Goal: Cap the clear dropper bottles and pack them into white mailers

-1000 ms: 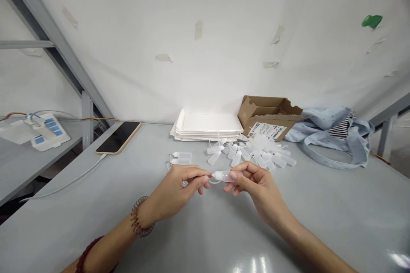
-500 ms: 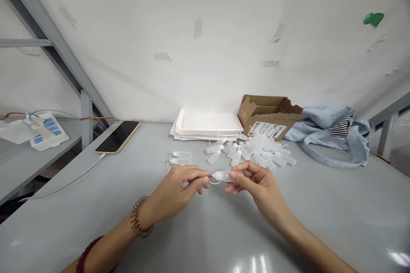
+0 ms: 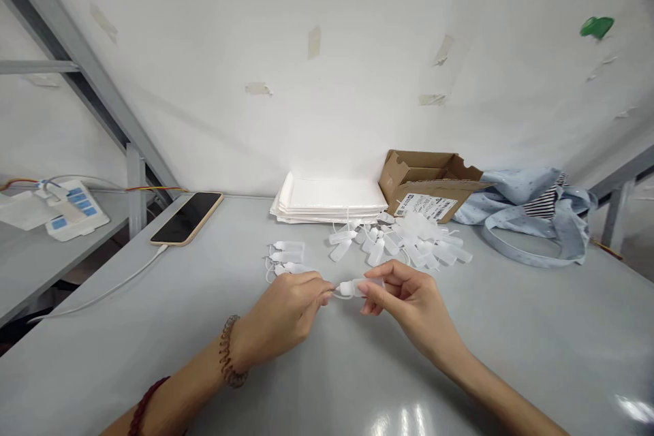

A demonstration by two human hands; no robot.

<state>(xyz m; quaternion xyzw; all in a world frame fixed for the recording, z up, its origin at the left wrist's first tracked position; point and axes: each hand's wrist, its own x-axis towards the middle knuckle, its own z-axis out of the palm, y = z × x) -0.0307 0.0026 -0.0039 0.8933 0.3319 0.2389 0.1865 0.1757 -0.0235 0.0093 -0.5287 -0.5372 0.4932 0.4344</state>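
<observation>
Just above the grey table, my right hand pinches the body of a small translucent squeeze bottle between thumb and fingers. It lies sideways, its narrow tip pointing left. Closed at that tip is my left hand; its fingertips hide the very end, and a thin white strap loops from the bottle's neck toward them. Behind my left hand, several similar bottles lie side by side in a column. A loose pile of more bottles is spread beyond my right hand.
White padded envelopes are stacked against the wall, beside an open cardboard box. Light blue cloth with a strap lies at right. A phone with a charging cable rests at left, near a power strip.
Both hands and the bottle have shifted slightly down toward me. My left hand has turned so its knuckles face up more, and more of the bottle column shows behind it.
</observation>
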